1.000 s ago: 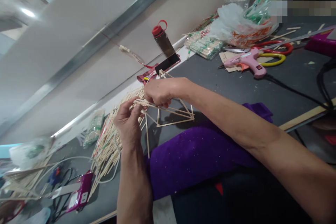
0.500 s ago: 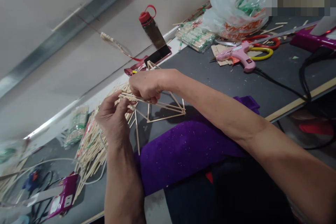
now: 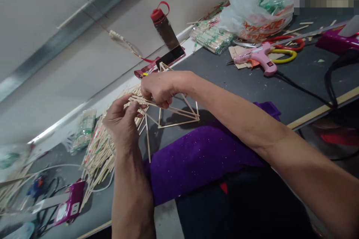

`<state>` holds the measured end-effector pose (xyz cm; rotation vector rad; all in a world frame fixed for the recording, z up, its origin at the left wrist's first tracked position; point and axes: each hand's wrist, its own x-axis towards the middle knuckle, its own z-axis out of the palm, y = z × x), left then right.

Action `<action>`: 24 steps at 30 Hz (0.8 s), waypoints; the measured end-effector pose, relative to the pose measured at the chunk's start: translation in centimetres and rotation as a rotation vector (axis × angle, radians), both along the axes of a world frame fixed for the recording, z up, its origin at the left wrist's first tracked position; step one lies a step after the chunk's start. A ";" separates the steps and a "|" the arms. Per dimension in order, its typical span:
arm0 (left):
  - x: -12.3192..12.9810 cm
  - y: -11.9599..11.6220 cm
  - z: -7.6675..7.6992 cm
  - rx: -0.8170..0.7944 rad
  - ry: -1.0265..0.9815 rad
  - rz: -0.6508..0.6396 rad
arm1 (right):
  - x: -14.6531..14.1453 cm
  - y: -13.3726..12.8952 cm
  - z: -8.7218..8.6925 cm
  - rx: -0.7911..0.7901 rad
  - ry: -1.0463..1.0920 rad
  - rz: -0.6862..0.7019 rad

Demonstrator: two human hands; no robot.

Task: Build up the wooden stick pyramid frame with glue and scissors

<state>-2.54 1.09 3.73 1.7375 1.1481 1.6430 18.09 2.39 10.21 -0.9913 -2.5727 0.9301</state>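
Head view: the left hand [image 3: 122,114] pinches the ends of thin sticks belonging to an angular stick frame [image 3: 179,123] between thumb and fingers. The right hand [image 3: 161,87] curls over the frame's upper part, at the left hand's 2 o'clock; its knuckles hide the fingertips, so whether it grips a stick cannot be told. The frame is near the middle, above the dark tabletop [image 3: 218,78]. Taken from it, a pile of loose sticks [image 3: 102,160] spreads at 8 o'clock, with a magenta case [image 3: 70,203] farther out that way. A red-capped bottle [image 3: 166,30] and a dark phone [image 3: 171,56] sit at 12, wrapped sticks [image 3: 211,38] at 1, and a plastic bag [image 3: 249,18] and pink glue gun [image 3: 260,58] at 2. Purple cloth [image 3: 193,160] covers 5 o'clock.
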 end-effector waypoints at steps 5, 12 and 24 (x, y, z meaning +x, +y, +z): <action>-0.1 0.3 0.1 -0.007 0.022 -0.029 | -0.1 0.4 -0.3 0.007 0.012 -0.003; -0.6 0.7 -0.4 0.002 0.087 -0.015 | -0.1 0.1 -0.2 0.001 0.016 -0.003; -0.8 0.6 -0.5 -0.009 0.076 -0.061 | -0.1 0.2 -0.1 -0.009 -0.002 0.011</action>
